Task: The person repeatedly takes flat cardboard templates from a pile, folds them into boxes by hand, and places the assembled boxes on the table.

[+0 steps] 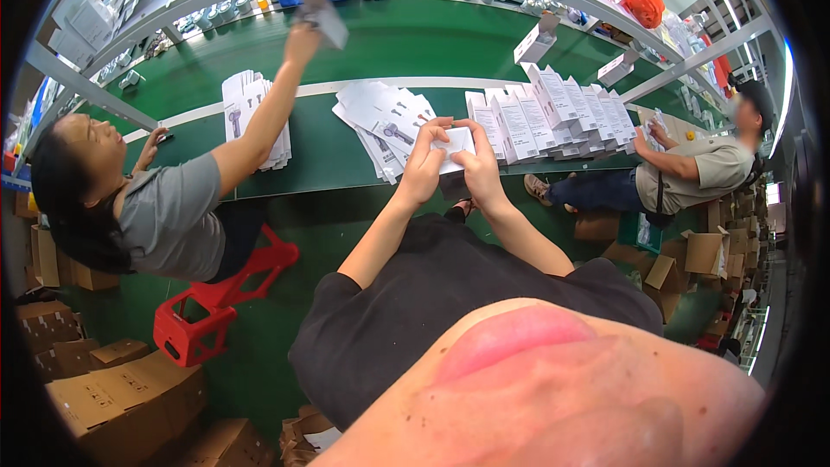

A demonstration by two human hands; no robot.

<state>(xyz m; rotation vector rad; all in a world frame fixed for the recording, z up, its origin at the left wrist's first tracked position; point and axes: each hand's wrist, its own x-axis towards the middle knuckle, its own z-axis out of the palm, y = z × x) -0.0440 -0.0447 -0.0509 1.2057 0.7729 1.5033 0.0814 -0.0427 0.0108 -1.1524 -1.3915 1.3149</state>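
Observation:
A small white carton (453,148) is held between my two hands over the front edge of the green workbench (320,156). My left hand (426,156) grips its left side and my right hand (481,158) grips its right side, fingers curled over the top. Just behind my hands lies a fanned pile of flat white carton blanks (380,117). To the right stands a row of folded white boxes (553,112).
A person in a grey shirt (173,216) at my left reaches up to the shelf with a white box (324,19); a second flat stack (246,104) lies by that arm. Another person (692,169) sits at the right. A red stool (216,307) and brown cardboard boxes (121,398) stand on the floor.

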